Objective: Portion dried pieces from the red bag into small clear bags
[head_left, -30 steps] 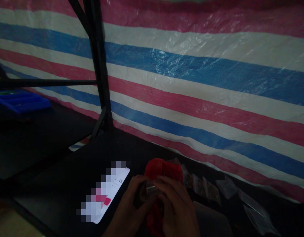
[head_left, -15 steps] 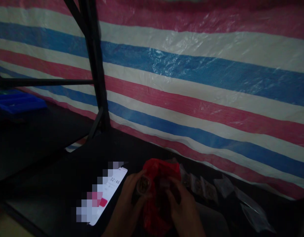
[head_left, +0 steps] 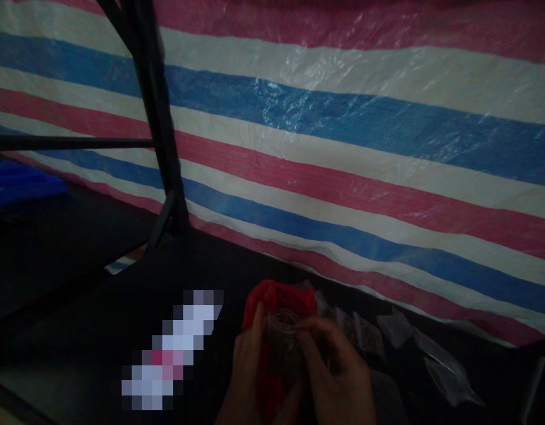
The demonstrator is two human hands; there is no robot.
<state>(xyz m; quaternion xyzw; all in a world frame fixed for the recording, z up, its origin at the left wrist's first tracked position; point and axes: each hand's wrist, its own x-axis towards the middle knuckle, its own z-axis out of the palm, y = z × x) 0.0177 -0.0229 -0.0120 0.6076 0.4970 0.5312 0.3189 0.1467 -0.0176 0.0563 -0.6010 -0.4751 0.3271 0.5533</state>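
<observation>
A small clear plastic bag (head_left: 284,345) with a rounded open mouth is held upright between my hands, dark contents dimly visible inside. My left hand (head_left: 249,360) grips it from the left, its index finger raised along the side and its thumb low in front. At the bag's upper right rim, the thumb and index finger of my right hand (head_left: 337,366) pinch the edge. Behind and beneath the small bag lies an open red plastic bag (head_left: 259,292), partly covered by my hands. Dim light hides the fine detail.
Several small clear bags with brownish contents (head_left: 367,336) lie right of my hands, beside flat clear bags (head_left: 449,372). A lit phone (head_left: 175,348), blurred out, rests on the black table (head_left: 210,265) at left. Beyond stand a black frame post (head_left: 160,130), a blue tray (head_left: 25,180) and striped sheeting (head_left: 343,141).
My right hand has come out of the red bag's opening to the small clear bag's rim. The small bag has moved right, over the red bag. The view has shifted slightly.
</observation>
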